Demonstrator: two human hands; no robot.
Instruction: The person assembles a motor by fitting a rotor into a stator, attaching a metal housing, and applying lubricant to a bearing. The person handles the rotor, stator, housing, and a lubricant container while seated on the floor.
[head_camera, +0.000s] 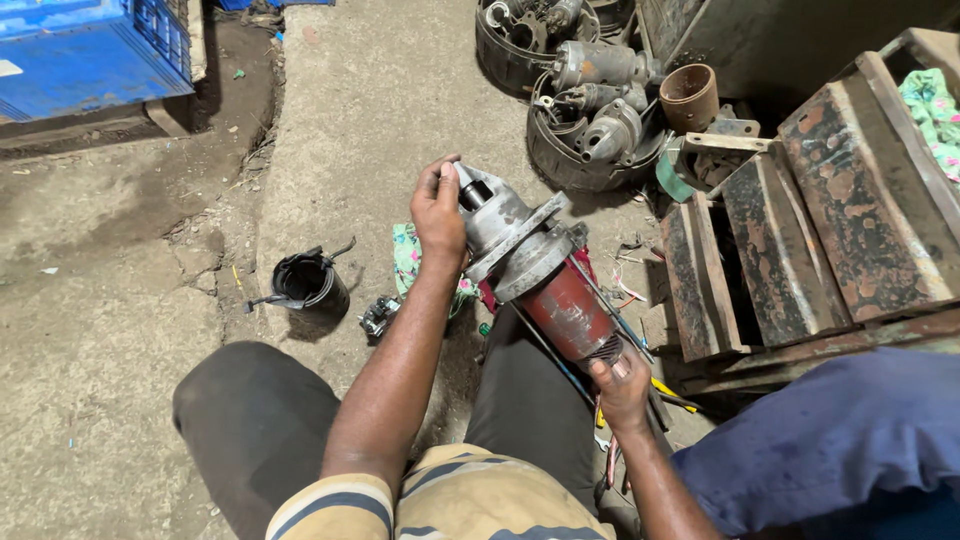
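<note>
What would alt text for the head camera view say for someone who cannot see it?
A seated person holds a starter motor over their lap, left hand on its grey metal nose, right hand at its red rear end. Around them on the concrete floor lie motor parts, a black cylindrical housing and rusty metal trays.

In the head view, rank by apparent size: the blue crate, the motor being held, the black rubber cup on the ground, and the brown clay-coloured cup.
1. Blue crate, largest though cut off by the frame.
2. Motor, held between the left hand and right hand.
3. Black rubber cup and brown cup: they look alike, and the brown one lies farther away, so unranked.
</note>
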